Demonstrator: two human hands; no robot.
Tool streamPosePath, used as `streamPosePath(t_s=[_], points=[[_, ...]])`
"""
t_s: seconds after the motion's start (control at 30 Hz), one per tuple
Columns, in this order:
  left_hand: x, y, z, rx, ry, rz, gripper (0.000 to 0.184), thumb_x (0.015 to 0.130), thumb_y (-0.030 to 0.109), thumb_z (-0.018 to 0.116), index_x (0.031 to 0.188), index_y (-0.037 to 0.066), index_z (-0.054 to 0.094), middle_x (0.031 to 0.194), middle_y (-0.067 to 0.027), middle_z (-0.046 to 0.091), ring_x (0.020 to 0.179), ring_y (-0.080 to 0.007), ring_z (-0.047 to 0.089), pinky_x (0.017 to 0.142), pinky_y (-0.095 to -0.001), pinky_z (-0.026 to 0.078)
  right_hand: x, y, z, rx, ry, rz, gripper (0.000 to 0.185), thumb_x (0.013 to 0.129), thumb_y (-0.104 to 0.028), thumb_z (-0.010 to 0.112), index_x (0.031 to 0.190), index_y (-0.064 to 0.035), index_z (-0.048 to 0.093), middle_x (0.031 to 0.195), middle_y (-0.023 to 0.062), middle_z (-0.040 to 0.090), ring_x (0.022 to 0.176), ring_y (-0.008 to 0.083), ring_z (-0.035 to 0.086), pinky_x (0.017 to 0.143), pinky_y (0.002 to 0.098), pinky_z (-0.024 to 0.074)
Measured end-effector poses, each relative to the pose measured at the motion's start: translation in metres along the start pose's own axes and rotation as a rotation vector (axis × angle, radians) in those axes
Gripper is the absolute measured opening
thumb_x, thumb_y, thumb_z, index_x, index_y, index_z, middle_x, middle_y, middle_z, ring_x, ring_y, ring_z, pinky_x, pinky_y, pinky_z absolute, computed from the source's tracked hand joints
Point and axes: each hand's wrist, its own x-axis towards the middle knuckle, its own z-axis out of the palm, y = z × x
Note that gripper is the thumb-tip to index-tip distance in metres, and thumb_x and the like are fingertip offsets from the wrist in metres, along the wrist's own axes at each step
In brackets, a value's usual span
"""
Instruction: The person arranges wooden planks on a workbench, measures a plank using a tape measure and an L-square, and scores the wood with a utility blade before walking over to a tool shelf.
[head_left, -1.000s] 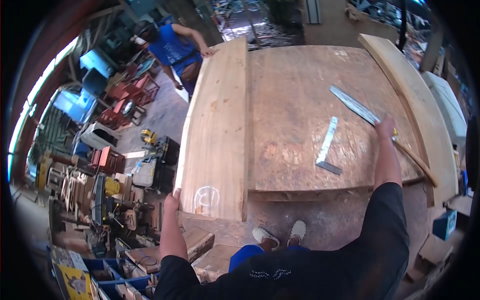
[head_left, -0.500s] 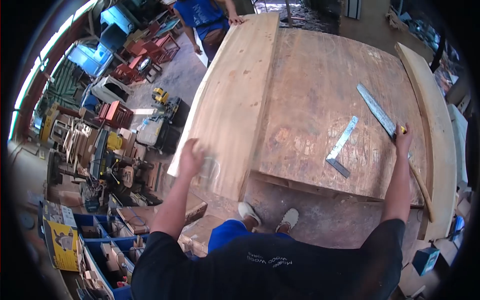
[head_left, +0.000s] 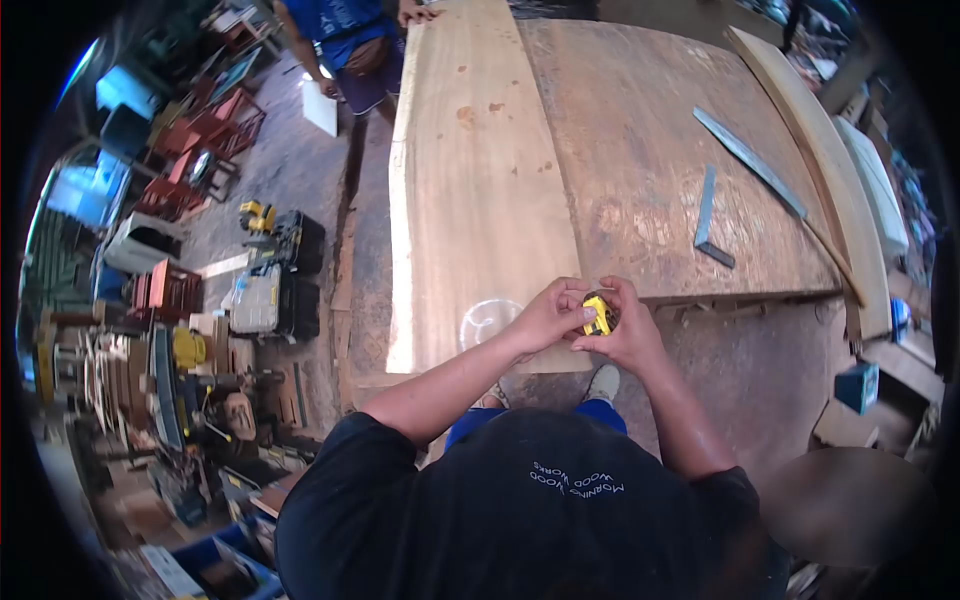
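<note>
A yellow and black tape measure point(head_left: 598, 316) is between my two hands, above the near right corner of a wide plank point(head_left: 470, 200). My right hand point(head_left: 628, 325) is wrapped round its body. My left hand point(head_left: 548, 318) has its fingers pinched at the tape measure's left side. A white chalk circle with a mark shows on the plank's near end. On the worktable point(head_left: 650, 110) to the right lie a metal square point(head_left: 707, 215) and a long handsaw-like blade point(head_left: 750, 160) with a wooden handle.
A co-worker in a blue top point(head_left: 340, 30) stands at the plank's far left, one hand on its end. A second thick board point(head_left: 820, 170) lies along the table's right edge. Toolboxes point(head_left: 275, 300), red stools point(head_left: 165, 290) and stacked wood offcuts point(head_left: 115, 380) are on the left.
My left hand has left the plank and my right hand has come from the blade to the middle with the tape measure. Both hands now meet at it. The view has shifted.
</note>
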Motion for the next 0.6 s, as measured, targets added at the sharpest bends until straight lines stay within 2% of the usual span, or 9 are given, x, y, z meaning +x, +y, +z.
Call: streamPosePath(t_s=[0.03, 0.13, 0.27, 0.33, 0.37, 0.43, 0.47, 0.53, 0.6], points=[[-0.006, 0.004, -0.009, -0.02, -0.032, 0.016, 0.034, 0.088, 0.016, 0.066, 0.114, 0.001, 0.05, 0.1, -0.0071, 0.056, 0.09, -0.0125, 0.057, 0.079, -0.0261, 0.051, -0.003, -0.012, 0.009, -0.004, 0.024, 0.025, 0.1, 0.054, -0.033, 0.091, 0.129, -0.0007, 0.033, 0.109, 0.0211, 0.062, 0.104, 0.0273, 0.061, 0.089, 0.0364, 0.0475], [-0.012, 0.007, -0.041, 0.099, -0.222, 0.039, 0.04, 0.082, 0.018, 0.073, 0.111, 0.0, 0.052, 0.098, -0.0079, 0.055, 0.089, -0.0139, 0.058, 0.075, -0.0269, 0.052, -0.018, -0.037, 0.035, -0.039, 0.101, 0.081, 0.096, 0.052, -0.038, 0.091, 0.122, -0.0019, 0.037, 0.109, 0.0239, 0.061, 0.106, 0.0358, 0.06, 0.088, 0.0399, 0.0485], [-0.02, 0.0, -0.042, 0.297, -0.346, 0.098, 0.043, 0.076, 0.016, 0.079, 0.108, 0.002, 0.053, 0.091, -0.0042, 0.056, 0.085, -0.0117, 0.057, 0.074, -0.0251, 0.049, -0.045, -0.051, 0.049, -0.138, 0.194, 0.103, 0.095, 0.052, -0.038, 0.091, 0.122, -0.0023, 0.038, 0.106, 0.022, 0.062, 0.104, 0.0356, 0.061, 0.086, 0.0399, 0.0493], [-0.029, -0.003, -0.033, 0.241, -0.401, 0.035, 0.035, 0.074, 0.014, 0.08, 0.095, 0.004, 0.054, 0.08, 0.0, 0.055, 0.079, -0.0096, 0.056, 0.073, -0.0252, 0.047, -0.064, -0.058, 0.049, -0.165, 0.177, 0.106, 0.093, 0.055, -0.036, 0.09, 0.124, -0.0023, 0.037, 0.106, 0.0221, 0.061, 0.103, 0.0362, 0.061, 0.083, 0.0407, 0.0499], [-0.031, -0.009, -0.031, 0.25, -0.41, 0.024, 0.035, 0.074, 0.014, 0.08, 0.095, 0.004, 0.054, 0.08, 0.0, 0.055, 0.079, -0.0096, 0.056, 0.073, -0.0252, 0.047, -0.076, -0.058, 0.05, -0.155, 0.188, 0.114, 0.093, 0.055, -0.036, 0.09, 0.124, -0.0023, 0.037, 0.106, 0.0221, 0.061, 0.103, 0.0362, 0.061, 0.083, 0.0407, 0.0499], [-0.026, -0.019, -0.034, 0.503, -0.443, -0.029, 0.035, 0.071, 0.01, 0.081, 0.088, 0.005, 0.051, 0.081, 0.0012, 0.054, 0.074, -0.0076, 0.053, 0.07, -0.0228, 0.047, -0.087, -0.055, 0.048, -0.055, 0.106, 0.183, 0.083, 0.064, -0.041, 0.083, 0.125, -0.0039, 0.041, 0.099, 0.02, 0.063, 0.095, 0.0381, 0.063, 0.08, 0.0433, 0.0499], [-0.043, -0.002, -0.023, 0.256, -0.43, -0.187, 0.032, 0.073, 0.009, 0.079, 0.077, 0.008, 0.047, 0.073, 0.0022, 0.052, 0.065, -0.0071, 0.049, 0.06, -0.0229, 0.046, -0.097, -0.047, 0.049, -0.038, 0.117, 0.187, 0.083, 0.064, -0.041, 0.083, 0.125, -0.0039, 0.041, 0.099, 0.02, 0.063, 0.095, 0.0381, 0.063, 0.08, 0.0433, 0.0499], [-0.037, 0.01, -0.044, 0.533, -0.4, -0.086, 0.028, 0.077, 0.01, 0.076, 0.076, 0.008, 0.048, 0.071, 0.0006, 0.052, 0.061, -0.0081, 0.05, 0.053, -0.0239, 0.046, -0.125, -0.02, 0.045, 0.168, -0.071, 0.244, 0.066, 0.073, -0.037, 0.076, 0.122, -0.0033, 0.048, 0.093, 0.0175, 0.063, 0.09, 0.0323, 0.065, 0.076, 0.0388, 0.05], [-0.018, 0.033, -0.08, 0.531, -0.167, -0.018, 0.019, 0.08, 0.014, 0.072, 0.082, 0.008, 0.054, 0.072, -0.0012, 0.056, 0.062, -0.0097, 0.055, 0.053, -0.0249, 0.049, -0.172, 0.002, 0.035, 0.227, -0.105, 0.329, 0.052, 0.079, -0.031, 0.072, 0.117, -0.0025, 0.053, 0.092, 0.0122, 0.063, 0.085, 0.0218, 0.062, 0.073, 0.0343, 0.0491]])
